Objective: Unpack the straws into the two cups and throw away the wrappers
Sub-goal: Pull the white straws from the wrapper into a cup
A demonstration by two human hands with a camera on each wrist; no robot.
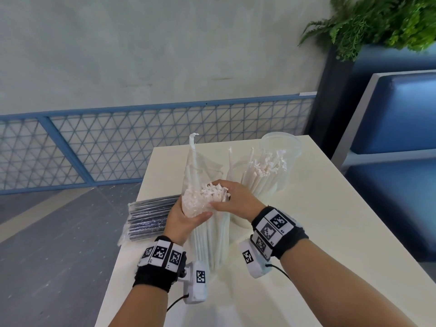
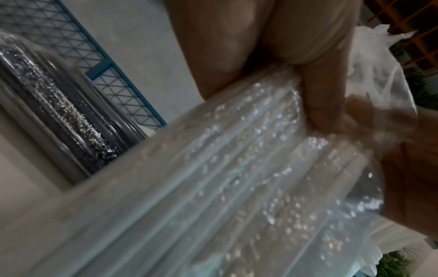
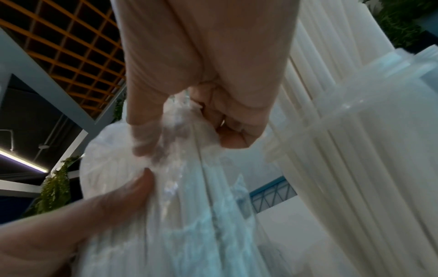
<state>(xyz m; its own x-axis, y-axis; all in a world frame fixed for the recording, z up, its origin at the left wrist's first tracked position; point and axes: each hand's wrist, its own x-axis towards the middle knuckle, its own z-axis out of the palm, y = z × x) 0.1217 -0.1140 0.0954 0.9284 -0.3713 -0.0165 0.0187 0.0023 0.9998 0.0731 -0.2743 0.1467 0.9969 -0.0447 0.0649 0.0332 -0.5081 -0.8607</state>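
A clear plastic bag of white paper-wrapped straws (image 1: 212, 239) stands upright on the white table (image 1: 330, 232), its open top crumpled. My left hand (image 1: 195, 208) grips the bag near its top from the left, thumb in front. My right hand (image 1: 219, 197) pinches the top edge of the plastic (image 3: 189, 206) from the right. A clear cup (image 1: 280, 147) at the back right holds several white straws. Behind the bag a second clear cup (image 1: 210, 168) shows faintly, with a straw or two sticking up. The bag (image 2: 237, 187) fills the left wrist view.
A sealed pack of black straws (image 1: 151, 218) lies on the table's left edge, also seen as the black straw pack (image 2: 59, 112). A blue bench (image 1: 396, 138) stands to the right, a blue mesh railing (image 1: 141, 142) behind the table. The cup's wall (image 3: 367, 131) is close beside my right hand.
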